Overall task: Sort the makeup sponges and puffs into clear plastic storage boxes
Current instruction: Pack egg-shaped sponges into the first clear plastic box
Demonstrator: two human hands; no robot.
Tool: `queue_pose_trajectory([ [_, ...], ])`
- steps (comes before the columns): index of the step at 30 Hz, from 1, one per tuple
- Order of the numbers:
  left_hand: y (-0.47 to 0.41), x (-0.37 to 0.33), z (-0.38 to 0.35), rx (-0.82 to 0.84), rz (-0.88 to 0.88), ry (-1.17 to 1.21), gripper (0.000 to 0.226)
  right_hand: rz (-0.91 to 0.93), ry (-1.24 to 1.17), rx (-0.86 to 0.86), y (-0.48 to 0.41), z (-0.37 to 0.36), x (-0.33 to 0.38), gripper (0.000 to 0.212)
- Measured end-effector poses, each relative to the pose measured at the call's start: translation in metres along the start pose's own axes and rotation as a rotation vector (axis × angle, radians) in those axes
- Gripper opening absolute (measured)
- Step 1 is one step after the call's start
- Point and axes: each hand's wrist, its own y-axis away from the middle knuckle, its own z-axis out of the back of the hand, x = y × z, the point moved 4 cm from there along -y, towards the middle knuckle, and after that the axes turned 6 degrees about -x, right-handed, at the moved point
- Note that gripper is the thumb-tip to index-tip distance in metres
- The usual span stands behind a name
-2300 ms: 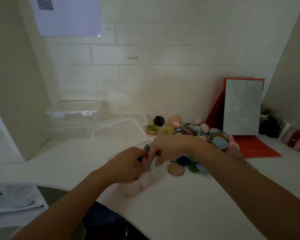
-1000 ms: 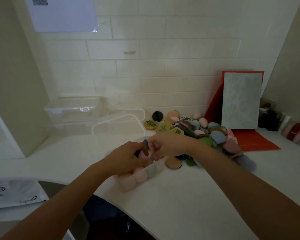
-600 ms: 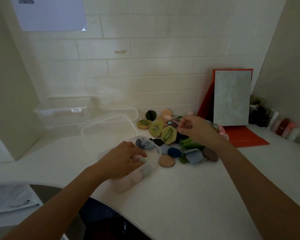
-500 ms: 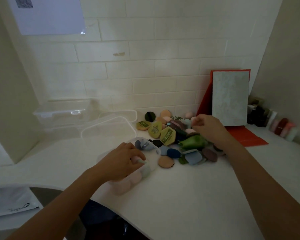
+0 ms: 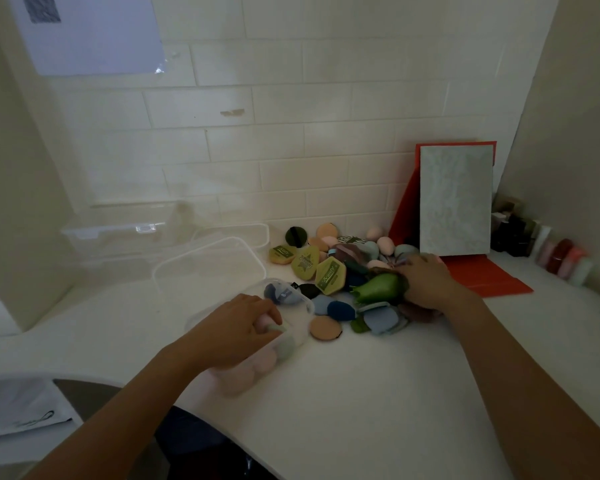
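Sponge pile (image 5: 330, 276), right hand (image 5: 426, 285) on it; left hand (image 5: 236, 327) in clear box (image 5: 305, 304)

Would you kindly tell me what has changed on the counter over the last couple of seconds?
The right hand left the small clear box and moved right and back into the sponge pile, now touching a green sponge; whether it has a grip is unclear. The left hand stayed on the sponges in the box.

Dim, soft-focus wide-angle view; edges bow, foreground falls into shadow, pale light on the tiles.
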Motion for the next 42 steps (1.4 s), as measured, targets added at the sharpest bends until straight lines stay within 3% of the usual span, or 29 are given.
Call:
queue_pose_trajectory([
  [4,0.001,-0.002,0.0,-0.01,0.012,0.005,0.024,-0.123,-0.062,-0.043,0.001,0.002,-0.006,0.035],
  [10,0.002,-0.005,0.002,-0.011,0.029,0.008,0.026,-0.198,-0.233,-0.184,0.008,0.045,0.0,0.039],
  [12,0.002,-0.006,0.002,-0.015,0.035,0.007,0.027,-0.184,-0.414,-0.293,0.013,0.069,0.006,0.049],
  [15,0.002,-0.006,0.003,-0.016,0.034,-0.007,0.026,-0.084,-0.765,-0.396,0.023,0.096,0.027,0.037],
  [21,0.003,-0.006,0.003,0.002,0.055,0.011,0.033,0.2,-0.9,-0.132,0.032,0.107,0.108,0.028],
  [26,0.002,-0.007,0.005,-0.013,0.055,0.026,0.034,0.338,-0.823,-0.074,0.036,0.094,0.158,0.035],
  [31,0.002,-0.006,0.005,-0.03,0.058,0.029,0.034,0.43,-0.691,-0.037,0.029,0.08,0.185,0.026],
  [36,0.001,-0.004,0.005,-0.039,0.054,0.023,0.031,0.444,-0.459,0.067,0.02,0.069,0.202,0.024],
  [42,0.001,-0.001,0.003,-0.01,0.049,0.017,0.033,0.442,-0.275,0.042,0.007,0.057,0.221,0.025],
])
